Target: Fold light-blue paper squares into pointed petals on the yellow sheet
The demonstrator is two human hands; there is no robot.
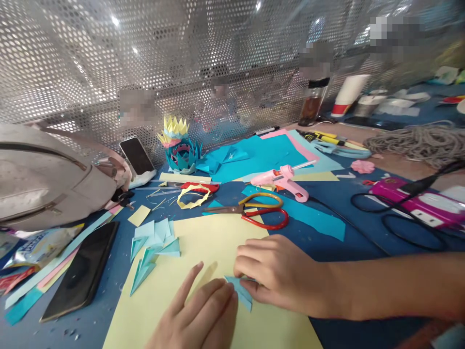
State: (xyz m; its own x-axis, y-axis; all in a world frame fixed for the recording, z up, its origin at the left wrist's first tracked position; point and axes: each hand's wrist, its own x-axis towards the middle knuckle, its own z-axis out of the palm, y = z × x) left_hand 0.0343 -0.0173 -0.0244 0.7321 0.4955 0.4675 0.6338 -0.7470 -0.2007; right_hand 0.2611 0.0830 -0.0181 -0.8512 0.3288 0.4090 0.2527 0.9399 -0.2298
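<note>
A small folded light-blue paper (pixel 242 293) lies on a large pale-yellow sheet (pixel 196 252). My right hand (pixel 278 274) grips its right side, fingers curled and thumb against the paper. From the left, the bunched fingertips of my left hand (pixel 203 317) hold its other edge; one finger sticks out apart. Part of the folded paper is hidden beneath the fingers. Left of my hands, several light-blue squares and folded points (pixel 154 240) rest partly on the yellow sheet. Scissors (pixel 250 209) with one yellow and one red handle lie just beyond my right hand.
A pink glue gun (pixel 281 182) with a trailing cord lies behind the scissors. At left are a black phone (pixel 82 271) and a pale bag (pixel 54 174). Farther back stands a blue-and-yellow paper model (pixel 181 150). A magenta power strip (pixel 410 198) lies at right.
</note>
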